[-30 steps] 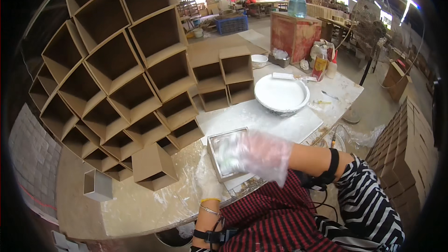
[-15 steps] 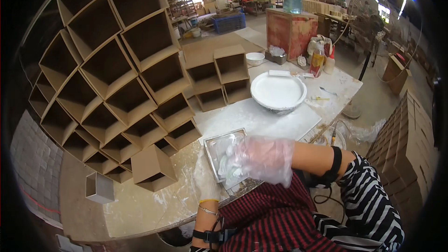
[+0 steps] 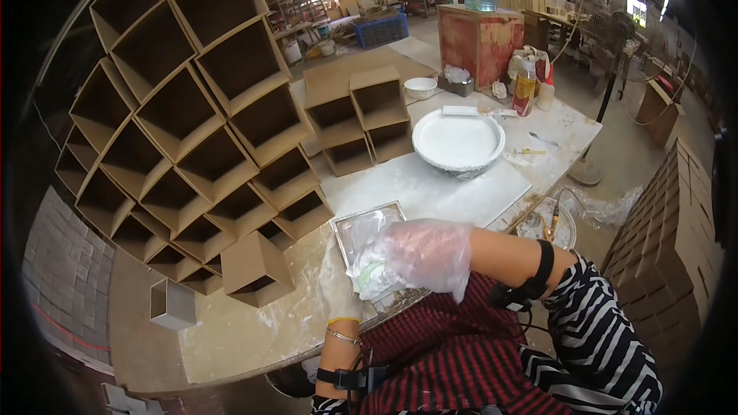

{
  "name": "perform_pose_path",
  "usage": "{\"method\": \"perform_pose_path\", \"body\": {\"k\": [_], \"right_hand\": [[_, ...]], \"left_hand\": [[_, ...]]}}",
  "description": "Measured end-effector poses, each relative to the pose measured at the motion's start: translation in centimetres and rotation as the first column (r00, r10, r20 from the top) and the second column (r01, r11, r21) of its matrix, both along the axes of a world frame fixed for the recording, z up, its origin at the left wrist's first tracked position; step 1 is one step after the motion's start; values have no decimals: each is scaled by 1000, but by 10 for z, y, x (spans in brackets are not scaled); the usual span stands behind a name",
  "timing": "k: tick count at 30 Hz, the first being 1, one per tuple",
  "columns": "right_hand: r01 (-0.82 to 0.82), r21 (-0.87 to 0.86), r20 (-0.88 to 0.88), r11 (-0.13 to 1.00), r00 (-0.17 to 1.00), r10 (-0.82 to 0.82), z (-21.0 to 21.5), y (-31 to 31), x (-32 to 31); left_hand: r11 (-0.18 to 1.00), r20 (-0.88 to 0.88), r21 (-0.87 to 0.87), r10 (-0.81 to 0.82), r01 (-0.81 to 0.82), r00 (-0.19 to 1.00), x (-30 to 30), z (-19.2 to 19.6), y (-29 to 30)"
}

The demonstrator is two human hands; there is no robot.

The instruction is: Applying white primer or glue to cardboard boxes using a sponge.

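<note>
My left hand (image 3: 338,288), in a white glove, grips the left side of a square, shallow-looking grey box (image 3: 347,227) at the near edge of the table; its fingers are partly hidden. Loose clear plastic covers my right hand (image 3: 430,252), which is closed on a crumpled white cloth (image 3: 374,277) with a greenish patch. The cloth lies against the near part of the box and hides some of it. Beyond them stands a wide bowl (image 3: 459,141) of white paste, with a pale flat block (image 3: 460,111) across its far rim.
Open brown boxes (image 3: 177,104) are stacked high at the left, with a smaller stack (image 3: 377,104) behind. A single brown box (image 3: 257,269) and a small grey one (image 3: 174,305) stand nearer. Bottles (image 3: 524,88), a scraper (image 3: 543,139) and a small white bowl (image 3: 420,87) share the table.
My right hand has shifted slightly left and down with the cloth, showing more of the box's far part. My left hand keeps its hold. The whole view has shifted a little.
</note>
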State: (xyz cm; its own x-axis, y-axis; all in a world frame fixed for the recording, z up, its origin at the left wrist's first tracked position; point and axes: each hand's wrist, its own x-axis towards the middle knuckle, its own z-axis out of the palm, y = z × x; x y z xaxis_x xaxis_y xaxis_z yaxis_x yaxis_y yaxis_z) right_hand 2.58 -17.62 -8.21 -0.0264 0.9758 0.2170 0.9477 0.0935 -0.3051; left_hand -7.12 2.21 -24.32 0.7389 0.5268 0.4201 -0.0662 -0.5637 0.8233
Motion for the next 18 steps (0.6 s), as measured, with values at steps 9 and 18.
{"method": "perform_pose_path", "body": {"k": [9,18], "right_hand": [[-198,71,203,978,963,180,30,-11,18],[102,131,97,986,989,-115,-20,-63,-4]], "left_hand": [[995,63,-75,-65,70,996,3,-23,12],[795,51,-604,-34,58,998,10,-28,18]]}}
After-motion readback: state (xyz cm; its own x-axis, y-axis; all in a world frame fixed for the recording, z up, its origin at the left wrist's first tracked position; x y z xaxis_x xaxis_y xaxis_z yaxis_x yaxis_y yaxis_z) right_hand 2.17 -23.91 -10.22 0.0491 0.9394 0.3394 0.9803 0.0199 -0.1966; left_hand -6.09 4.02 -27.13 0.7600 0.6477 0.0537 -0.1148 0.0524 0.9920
